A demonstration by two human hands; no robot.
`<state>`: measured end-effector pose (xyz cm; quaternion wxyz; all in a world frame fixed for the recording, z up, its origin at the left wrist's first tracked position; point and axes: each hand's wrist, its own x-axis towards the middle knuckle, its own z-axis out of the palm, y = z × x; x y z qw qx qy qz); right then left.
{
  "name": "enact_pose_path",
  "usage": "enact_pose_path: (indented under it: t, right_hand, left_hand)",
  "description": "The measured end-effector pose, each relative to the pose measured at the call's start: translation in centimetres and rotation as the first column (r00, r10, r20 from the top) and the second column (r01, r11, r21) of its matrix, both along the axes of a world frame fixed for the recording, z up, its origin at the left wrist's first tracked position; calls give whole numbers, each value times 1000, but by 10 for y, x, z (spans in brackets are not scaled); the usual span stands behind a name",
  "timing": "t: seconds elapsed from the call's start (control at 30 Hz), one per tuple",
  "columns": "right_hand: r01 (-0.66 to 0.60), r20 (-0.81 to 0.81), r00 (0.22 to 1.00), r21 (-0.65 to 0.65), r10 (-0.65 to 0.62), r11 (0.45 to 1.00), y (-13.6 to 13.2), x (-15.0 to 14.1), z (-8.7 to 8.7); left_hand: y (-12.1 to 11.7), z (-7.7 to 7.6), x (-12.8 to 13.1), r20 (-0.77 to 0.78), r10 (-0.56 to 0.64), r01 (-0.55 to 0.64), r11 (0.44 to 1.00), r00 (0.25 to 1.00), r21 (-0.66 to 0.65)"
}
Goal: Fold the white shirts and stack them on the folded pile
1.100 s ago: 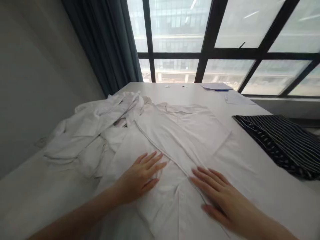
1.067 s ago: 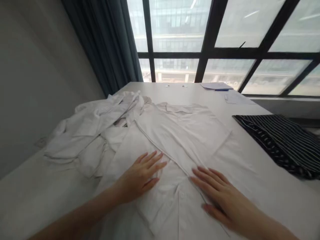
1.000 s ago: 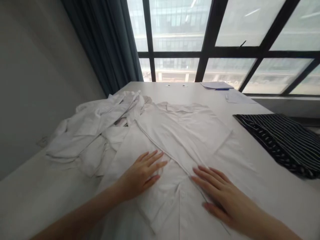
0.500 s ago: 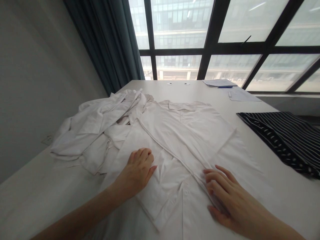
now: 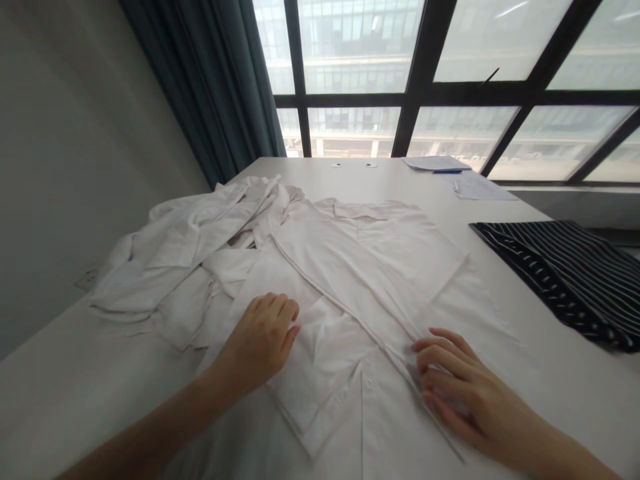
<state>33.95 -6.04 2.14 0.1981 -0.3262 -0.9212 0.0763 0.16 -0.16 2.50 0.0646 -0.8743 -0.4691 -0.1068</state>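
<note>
A white button-up shirt (image 5: 400, 260) lies spread on the table, with one sleeve (image 5: 340, 267) folded diagonally across its front and a bunched cuff end (image 5: 325, 367) near the middle. My left hand (image 5: 265, 333) is curled over the cloth to the left of that bunched part, thumb and fingers drawn together at its edge; the fingertips are partly hidden. Over on the right, my right hand (image 5: 457, 387) rests beside the sleeve's long edge, its fingers loosely bent and apart, the thumb side low and somewhat blurred. A small button (image 5: 369, 385) shows on the placket between my hands.
A heap of crumpled white garments (image 5: 170, 247) sits at the left, touching the shirt. Dark striped fabric (image 5: 565, 267) lies at the right edge. Papers (image 5: 485, 187) and a blue pen (image 5: 447, 171) are at the back, before the window. A dark curtain (image 5: 210, 80) hangs behind.
My left hand has shifted slightly left and its thumb has come closer to the fingers. My right hand has moved a little right, its thumb nearer the fingers. The cuff folds have changed slightly.
</note>
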Motion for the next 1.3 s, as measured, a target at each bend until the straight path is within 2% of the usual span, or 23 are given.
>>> enact_pose_path:
  t: [0.07,0.13,0.23,0.3,0.47,0.7,0.93,1.13,1.3]
  right_hand:
    - [52,-65,996,-27,-53,998,2,2,-2]
    - [157,-129,978,-50,-162,986,4,5,-6]
    - [287,-164,940,-92,-299,953,4,9,-10]
    - [307,-153,934,-119,-323,944,3,10,-11]
    - [226,-63,969,-170,-239,959,1,6,-9]
    - [129,106,988,-170,-112,977,1,5,-7]
    - [133,137,984,-157,-111,979,0,7,-10]
    - [138,133,984,-154,-118,978,0,5,-9]
    - [136,136,984,-160,-115,978,0,6,-8]
  left_hand:
    - [-3,-3,1,42,-63,62,997,997,36]
    - [-6,-6,1,54,-196,194,981,979,24]
    - [-10,-10,2,-1,-395,393,914,918,-103]
    - [-12,-10,2,-28,-459,446,875,888,-187]
    - [-12,-4,2,-1,-493,474,838,870,-270]
    - [-16,-1,9,94,-534,537,795,840,-283]
    - [-21,8,16,164,-684,698,659,711,-279]
    - [-17,4,12,276,-688,741,623,671,-249]
    - [-13,-2,9,388,-639,744,619,664,-253]
